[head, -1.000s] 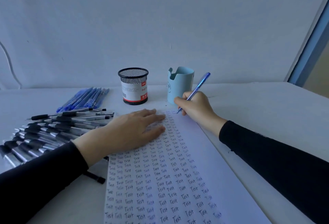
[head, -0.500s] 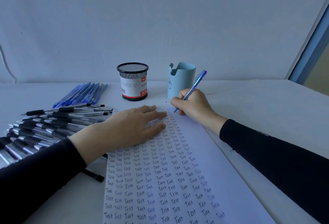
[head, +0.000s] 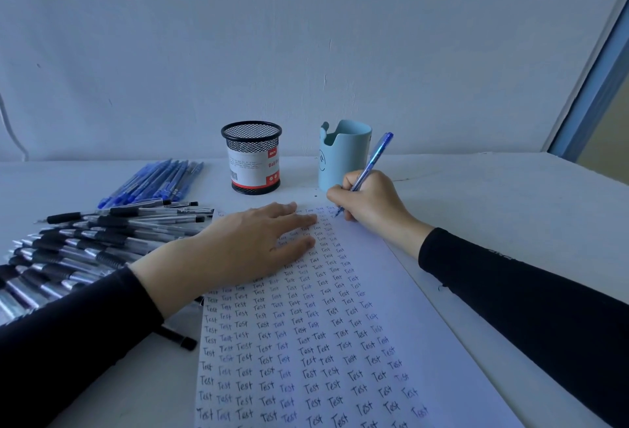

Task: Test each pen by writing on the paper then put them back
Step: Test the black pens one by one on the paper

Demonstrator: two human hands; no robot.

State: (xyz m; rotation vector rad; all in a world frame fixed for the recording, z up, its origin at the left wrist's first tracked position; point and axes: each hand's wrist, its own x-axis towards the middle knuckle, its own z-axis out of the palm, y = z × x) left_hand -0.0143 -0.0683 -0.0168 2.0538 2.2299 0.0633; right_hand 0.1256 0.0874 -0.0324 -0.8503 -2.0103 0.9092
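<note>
Blue pen pinched in my right hand. Fingers are curled round the lower barrel, tip down on the paper at its far end, at the top of the right-most written column. Barrel tilts up and to the right, back end above my knuckles.

Left hand lies flat on the sheet, palm down, fingers straight and slightly spread. It holds nothing and just presses the page left of the pen tip. Its fingertips are near the right hand; contact, can't tell. Both forearms in black sleeves.

Paper is white and runs from the bottom of the view up to the hands. It's covered in rows of handwritten "Test", mostly black ink, some blue. Right strip of the sheet is blank.

Left of the sheet, a big fan of black-grip pens lies flat on the white table, partly under my left forearm. One black pen pokes out below the sleeve, beside the paper's left edge. Beyond that pile, a bundle of blue pens lies side by side.

Beyond the hands, a black mesh cup with a red-and-white label stands upright. A light blue holder with a notched rim stands upright just past my right hand. Contents of the holder not visible from here. Plain pale wall behind.
</note>
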